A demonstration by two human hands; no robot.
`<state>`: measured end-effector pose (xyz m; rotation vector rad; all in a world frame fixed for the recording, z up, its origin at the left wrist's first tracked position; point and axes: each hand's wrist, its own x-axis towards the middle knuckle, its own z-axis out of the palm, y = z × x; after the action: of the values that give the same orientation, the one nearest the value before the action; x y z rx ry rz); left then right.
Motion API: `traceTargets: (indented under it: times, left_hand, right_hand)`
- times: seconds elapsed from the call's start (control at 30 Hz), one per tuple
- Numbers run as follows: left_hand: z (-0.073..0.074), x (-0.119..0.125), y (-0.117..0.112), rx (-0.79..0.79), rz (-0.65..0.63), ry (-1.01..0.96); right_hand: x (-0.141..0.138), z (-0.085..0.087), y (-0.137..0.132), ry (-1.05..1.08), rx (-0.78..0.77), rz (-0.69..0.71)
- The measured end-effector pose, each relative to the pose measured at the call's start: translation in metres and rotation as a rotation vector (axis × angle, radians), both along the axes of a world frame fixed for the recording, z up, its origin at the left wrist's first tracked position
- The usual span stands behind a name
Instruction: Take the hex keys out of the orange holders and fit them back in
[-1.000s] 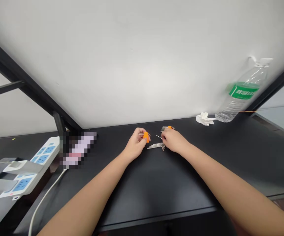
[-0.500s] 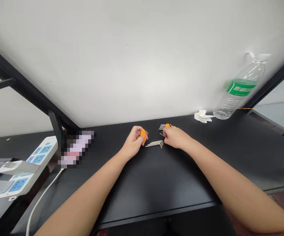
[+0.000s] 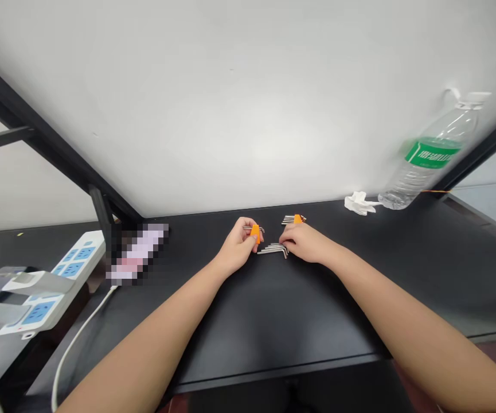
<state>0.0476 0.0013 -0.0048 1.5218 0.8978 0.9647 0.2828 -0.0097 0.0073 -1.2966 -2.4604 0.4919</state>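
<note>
My left hand [image 3: 237, 246] is closed round a small orange holder [image 3: 255, 233] with a metal hex key sticking out of it. My right hand [image 3: 303, 242] rests on the black table [image 3: 273, 310], fingers pinched at the bent ends of several loose silver hex keys [image 3: 271, 249] lying between the two hands. Behind the right hand lies a second orange holder [image 3: 296, 219] with hex keys in it.
A clear water bottle with a green label [image 3: 430, 155] stands at the back right beside a crumpled white tissue [image 3: 358, 203]. At the left a white and blue power strip [image 3: 54, 287] with a white cable [image 3: 75, 344] lies beside a blurred patch [image 3: 138, 255].
My right hand has come down from the far holder onto the loose hex keys; a single key that lay apart from the pile is no longer visible. The left hand kept its grip.
</note>
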Motion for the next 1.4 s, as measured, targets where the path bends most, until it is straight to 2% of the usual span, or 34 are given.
traceTargets:
  times: [0.07, 0.13, 0.23, 0.33, 0.6, 0.7, 0.83, 0.93, 1.1, 1.3, 1.4]
  left_hand:
    - [0.001, 0.001, -0.001, -0.012, -0.007, 0.003]
    - [0.001, 0.002, -0.003, -0.022, -0.028, -0.002]
    - [0.000, 0.004, -0.005, -0.024, -0.060, -0.002]
    - [-0.001, 0.004, -0.007, -0.016, -0.065, 0.033]
    - [-0.001, 0.005, -0.010, 0.058, -0.089, 0.091]
    - [-0.001, 0.005, -0.010, 0.073, -0.080, 0.031]
    - [-0.002, 0.005, -0.007, 0.067, -0.053, 0.043]
    - [-0.002, 0.004, -0.006, 0.062, -0.017, 0.044]
    - [0.000, 0.003, -0.005, 0.006, 0.026, 0.018]
    - [-0.001, 0.002, -0.004, 0.008, 0.021, 0.018]
    - [0.000, 0.003, -0.004, 0.009, 0.025, 0.016]
  right_hand:
    - [-0.006, 0.001, -0.005, 0.080, 0.054, 0.013]
    - [-0.014, 0.002, -0.008, 0.215, 0.079, -0.037]
    - [-0.028, 0.000, -0.012, 0.535, -0.108, -0.128]
    - [-0.038, -0.005, -0.013, 0.764, -0.293, -0.153]
    - [-0.042, -0.006, -0.011, 0.932, -0.495, -0.316]
    - [-0.035, -0.003, -0.008, 0.862, -0.413, -0.392]
    - [-0.021, -0.001, -0.002, 0.567, -0.216, -0.463]
    - [-0.012, -0.003, 0.003, 0.398, -0.167, -0.472]
    - [-0.008, -0.007, 0.005, 0.076, -0.076, -0.323]
    - [-0.016, -0.002, -0.010, 0.040, -0.077, -0.159]
    - [-0.019, 0.000, -0.014, 0.044, -0.023, -0.163]
